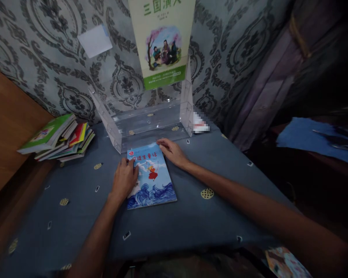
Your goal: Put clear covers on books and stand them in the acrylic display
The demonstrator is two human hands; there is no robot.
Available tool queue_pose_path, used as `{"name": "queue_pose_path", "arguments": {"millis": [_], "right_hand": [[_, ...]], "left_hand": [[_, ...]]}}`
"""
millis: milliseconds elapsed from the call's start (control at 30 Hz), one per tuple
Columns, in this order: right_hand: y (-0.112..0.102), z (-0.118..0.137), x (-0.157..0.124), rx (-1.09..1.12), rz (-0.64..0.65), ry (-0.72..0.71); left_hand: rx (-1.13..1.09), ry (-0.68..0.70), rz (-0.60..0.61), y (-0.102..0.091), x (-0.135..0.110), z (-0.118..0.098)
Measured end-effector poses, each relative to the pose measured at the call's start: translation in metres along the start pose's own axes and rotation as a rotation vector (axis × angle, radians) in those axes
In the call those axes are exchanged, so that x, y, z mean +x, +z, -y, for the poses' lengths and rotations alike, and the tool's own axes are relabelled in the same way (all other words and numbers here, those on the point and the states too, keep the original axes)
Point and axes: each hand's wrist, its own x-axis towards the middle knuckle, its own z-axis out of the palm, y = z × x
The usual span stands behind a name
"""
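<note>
A blue picture-cover book [153, 185] lies flat on the table, with red title characters, a figure in red and dark blue waves. My left hand [124, 177] grips its left edge, the thumb resting on the cover. At the book's upper right corner, the fingers of my right hand [174, 152] are curled against the edge. Just beyond it stands a clear plastic rack [145, 116] with upright side panels. A pale green book [165, 42] with an illustrated cover is upright behind the rack's front, its top cut off by the frame.
Several books [60, 137] are stacked at the left beside a wooden panel [14, 127]. The table [191, 227] has a dark blue patterned cloth. A white card [95, 40] is against the patterned wall. Right of the table are a tied curtain [266, 85] and blue cloth [313, 139].
</note>
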Motion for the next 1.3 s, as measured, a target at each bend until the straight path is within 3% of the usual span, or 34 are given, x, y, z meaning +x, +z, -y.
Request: {"name": "queue_pose_path", "arguments": {"millis": [167,367,467,700,1300], "right_hand": [[-0.003,0.003,-0.013,-0.088,0.022,0.01],[-0.014,0.013,-0.046,-0.175,0.067,-0.013],[-0.019,0.022,-0.065,-0.171,0.091,-0.008],[-0.023,0.041,-0.093,0.038,0.167,0.079],[-0.023,0.046,-0.095,0.114,0.225,0.095]], "left_hand": [[0.056,0.068,0.005,-0.001,-0.005,-0.006],[-0.152,0.493,0.053,-0.005,-0.023,-0.019],[-0.19,0.619,0.113,-0.011,-0.036,-0.029],[-0.104,0.643,0.139,-0.012,-0.052,-0.038],[-0.15,0.739,0.029,-0.009,-0.052,-0.031]]}}
